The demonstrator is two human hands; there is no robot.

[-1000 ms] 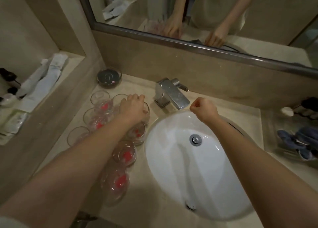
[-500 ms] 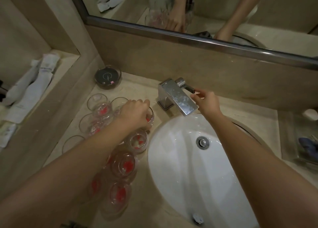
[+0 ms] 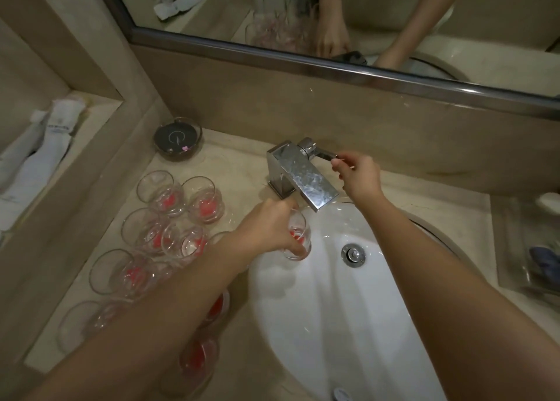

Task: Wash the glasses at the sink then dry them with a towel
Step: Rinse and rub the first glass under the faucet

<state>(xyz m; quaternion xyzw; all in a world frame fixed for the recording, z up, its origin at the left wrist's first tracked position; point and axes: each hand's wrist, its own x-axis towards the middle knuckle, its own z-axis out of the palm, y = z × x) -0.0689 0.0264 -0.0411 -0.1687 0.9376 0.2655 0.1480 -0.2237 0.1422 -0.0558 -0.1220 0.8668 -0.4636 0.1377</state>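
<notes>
Sink (image 3: 348, 325): white oval basin, countertop-set; dry, no water visibly running.
Glasses on counter (image 3: 169, 219): a crowded cluster at nine o'clock of the basin, red residue inside, several touching. Risk: the left forearm passes directly over them and could topple one.
Faucet (image 3: 303, 173): chrome, twelve o'clock; lever (image 3: 325, 154) pinched by right hand (image 3: 360, 176), fingers narrow. Risk: a sudden full flow splashing.
Held glass (image 3: 298, 234): gripped by left hand (image 3: 266, 225), fingers curled round it, under the spout. Risk: rim knocking the spout; slipping once wet.
</notes>
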